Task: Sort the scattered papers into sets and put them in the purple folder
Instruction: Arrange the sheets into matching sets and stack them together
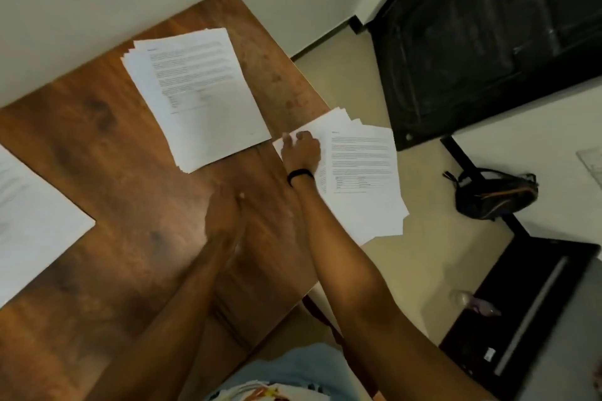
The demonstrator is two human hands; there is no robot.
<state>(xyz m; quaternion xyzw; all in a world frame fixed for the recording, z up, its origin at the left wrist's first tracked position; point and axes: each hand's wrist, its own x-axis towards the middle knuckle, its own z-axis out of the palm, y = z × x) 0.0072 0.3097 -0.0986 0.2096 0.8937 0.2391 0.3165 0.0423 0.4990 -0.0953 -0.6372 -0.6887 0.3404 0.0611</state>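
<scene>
Right hand (301, 153) on the right stack (361, 172), overhanging the table (97, 146) edge.
The stack lay to the person's right, long axis running away from them. The right hand was nearer, fingers on its far-left corner, grip unclear. The left hand (224, 218) hovered mid-table, blurred, flat and empty. No folder showed.

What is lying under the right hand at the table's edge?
The right hand rests on a fanned stack of printed papers that overhangs the wooden table edge. The lower sheets are mostly covered, so their text and count cannot be seen.
</scene>
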